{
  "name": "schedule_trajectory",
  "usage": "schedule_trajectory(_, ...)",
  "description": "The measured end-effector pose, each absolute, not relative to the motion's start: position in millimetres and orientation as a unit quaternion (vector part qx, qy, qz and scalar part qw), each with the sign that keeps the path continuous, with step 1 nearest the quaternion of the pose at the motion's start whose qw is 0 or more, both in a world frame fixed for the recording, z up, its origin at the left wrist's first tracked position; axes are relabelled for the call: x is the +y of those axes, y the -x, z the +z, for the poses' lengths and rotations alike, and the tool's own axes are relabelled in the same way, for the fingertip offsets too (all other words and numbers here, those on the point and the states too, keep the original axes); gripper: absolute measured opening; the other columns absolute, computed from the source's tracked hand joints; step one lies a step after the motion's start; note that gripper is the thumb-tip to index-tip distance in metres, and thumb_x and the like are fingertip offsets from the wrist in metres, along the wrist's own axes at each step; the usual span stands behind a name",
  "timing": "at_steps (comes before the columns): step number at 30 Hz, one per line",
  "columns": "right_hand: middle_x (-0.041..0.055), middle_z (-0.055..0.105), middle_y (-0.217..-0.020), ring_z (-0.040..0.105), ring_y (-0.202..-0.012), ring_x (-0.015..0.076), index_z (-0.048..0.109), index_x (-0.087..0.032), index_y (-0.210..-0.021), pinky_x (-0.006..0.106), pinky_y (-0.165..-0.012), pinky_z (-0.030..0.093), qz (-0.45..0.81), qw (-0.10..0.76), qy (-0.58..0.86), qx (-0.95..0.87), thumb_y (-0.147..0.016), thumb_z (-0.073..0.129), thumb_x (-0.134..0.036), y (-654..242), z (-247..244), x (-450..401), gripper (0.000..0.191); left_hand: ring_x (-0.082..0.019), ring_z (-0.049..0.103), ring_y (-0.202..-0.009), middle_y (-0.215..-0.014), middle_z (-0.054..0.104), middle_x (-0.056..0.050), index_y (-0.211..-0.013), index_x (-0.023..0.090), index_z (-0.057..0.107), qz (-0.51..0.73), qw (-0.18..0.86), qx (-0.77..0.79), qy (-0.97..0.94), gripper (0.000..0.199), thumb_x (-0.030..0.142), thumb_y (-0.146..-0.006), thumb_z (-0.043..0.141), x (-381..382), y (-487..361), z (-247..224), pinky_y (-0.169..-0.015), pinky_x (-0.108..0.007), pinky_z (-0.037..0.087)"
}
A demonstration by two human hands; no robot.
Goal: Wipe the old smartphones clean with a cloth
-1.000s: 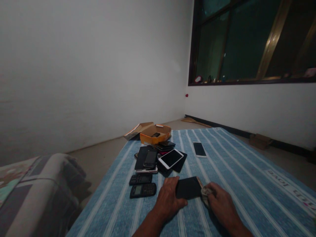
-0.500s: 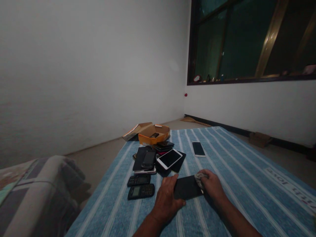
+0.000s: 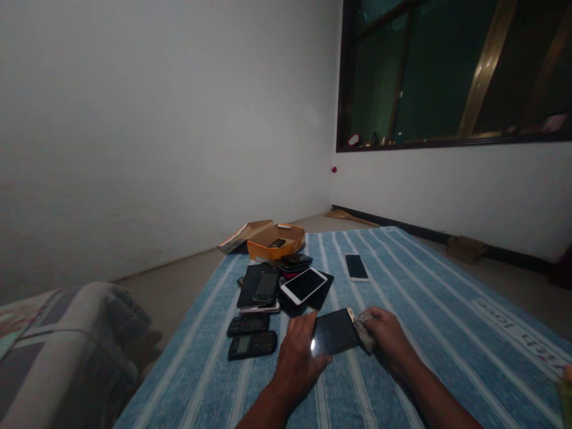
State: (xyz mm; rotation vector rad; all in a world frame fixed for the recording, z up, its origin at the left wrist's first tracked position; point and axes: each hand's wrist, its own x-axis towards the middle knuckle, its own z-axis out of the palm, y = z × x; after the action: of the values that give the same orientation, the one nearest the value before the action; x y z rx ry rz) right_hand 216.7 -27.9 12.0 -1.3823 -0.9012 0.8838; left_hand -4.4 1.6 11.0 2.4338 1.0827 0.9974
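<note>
My left hand (image 3: 297,348) grips the left end of a dark smartphone (image 3: 336,333), thumb along its near edge. The phone's glossy screen faces up and catches a bright reflection by my fingers; a pale gold strip shows at its right end. Pinched in my right hand (image 3: 385,333) is a crumpled greyish cloth (image 3: 365,331), right at the phone's right end. Left of my hands lie two black keypad phones (image 3: 252,344). Just beyond, a white smartphone (image 3: 304,286) rests on a pile of dark phones (image 3: 267,286).
Another white smartphone (image 3: 356,267) lies apart on the blue striped cloth (image 3: 402,369). An open orange cardboard box (image 3: 276,243) with a phone inside stands at the far end. A draped grey blanket (image 3: 75,351) is at the left; a window (image 3: 447,77) is at upper right.
The phone in my left hand has tilted, so its screen now shines and its gold end shows. My right hand with the cloth has shifted slightly off to the phone's right end.
</note>
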Motion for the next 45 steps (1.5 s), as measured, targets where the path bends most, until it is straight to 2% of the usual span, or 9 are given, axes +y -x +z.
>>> schedule_trajectory(8,-0.0015,0.051,-0.051,0.045,-0.046,0.012,0.056,-0.019,-0.057,0.024,-0.045,0.031,0.392,0.561,0.625,-0.375,-0.053,0.047,-0.028,-217.1,8.6,-37.7,0.013,-0.031,0.052,-0.112,-0.121,0.057,-0.012,-0.138,0.018,0.043,0.326,0.194,0.413,-0.828,0.081,0.013,-0.062,0.07,0.8,3.7,10.3,-0.097,-0.049,0.047)
schedule_trajectory(13,0.0006,0.054,-0.053,0.048,-0.049,0.0132,0.057,-0.019,-0.056,0.025,-0.048,0.032,0.333,0.522,0.665,-0.419,-0.059,0.048,-0.029,-218.3,12.1,-43.8,0.014,-0.031,0.053,-0.109,-0.117,0.059,-0.014,-0.138,0.012,0.044,0.293,0.195,0.44,-0.826,0.081,0.015,-0.062,0.072,-0.9,1.6,15.3,-0.094,-0.047,0.048)
schedule_trajectory(16,0.002,0.057,-0.054,0.051,-0.052,0.015,0.059,-0.019,-0.057,0.026,-0.051,0.034,0.31,0.501,0.681,-0.436,-0.063,0.049,-0.029,-219.4,13.8,-45.6,0.015,-0.03,0.053,-0.109,-0.116,0.059,-0.013,-0.138,0.014,0.045,0.279,0.193,0.452,-0.825,0.079,0.017,-0.063,0.072,-2.2,0.2,18.1,-0.095,-0.045,0.048)
schedule_trajectory(20,0.0031,0.062,-0.059,0.056,-0.058,0.0179,0.062,-0.02,-0.061,0.028,-0.057,0.036,0.227,0.477,0.695,-0.487,-0.067,0.048,-0.023,-216.8,14.9,-47.7,0.016,-0.03,0.053,-0.11,-0.116,0.059,-0.012,-0.136,0.015,0.046,0.273,0.19,0.464,-0.821,0.077,0.018,-0.064,0.072,-3.0,-0.6,18.6,-0.095,-0.046,0.048)
schedule_trajectory(25,0.0037,0.064,-0.074,0.06,-0.07,0.0196,0.064,-0.022,-0.07,0.029,-0.066,0.04,0.12,0.428,0.668,-0.597,-0.076,0.046,-0.017,-202.7,12.3,-57.9,0.019,-0.031,0.053,-0.11,-0.117,0.06,-0.012,-0.136,0.017,0.046,0.272,0.171,0.459,-0.828,0.077,0.019,-0.064,0.071,-3.3,-1.2,15.8,-0.094,-0.047,0.049)
schedule_trajectory(29,0.004,0.062,-0.081,0.06,-0.072,0.018,0.062,-0.022,-0.076,0.028,-0.066,0.04,0.065,0.362,0.659,-0.656,-0.078,0.042,-0.005,-186.5,5.6,-68.0,0.026,-0.031,0.053,-0.11,-0.118,0.06,-0.013,-0.137,0.015,0.044,0.275,0.162,0.458,-0.829,0.077,0.018,-0.065,0.071,-4.2,-2.1,12.8,-0.095,-0.046,0.048)
schedule_trajectory(37,0.0038,0.061,-0.083,0.057,-0.077,0.0189,0.062,-0.022,-0.079,0.027,-0.068,0.039,-0.055,0.318,0.62,-0.716,-0.075,0.05,0.003,-154.8,-16.7,-72.8,0.028,-0.029,0.054,-0.106,-0.113,0.061,-0.011,-0.135,0.016,0.046,0.285,0.144,0.451,-0.833,0.07,0.019,-0.068,0.067,-4.1,-3.1,8.7,-0.093,-0.046,0.049)
schedule_trajectory(45,0.0044,0.06,-0.084,0.054,-0.08,0.0218,0.061,-0.021,-0.078,0.031,-0.071,0.039,-0.126,0.279,0.663,-0.683,-0.073,0.051,0.005,-181.6,-6.9,-65.2,0.028,-0.031,0.053,-0.109,-0.116,0.061,-0.013,-0.134,0.015,0.047,0.267,0.152,0.466,-0.83,0.072,0.019,-0.065,0.069,-9.0,-6.7,15.0,-0.095,-0.047,0.047)
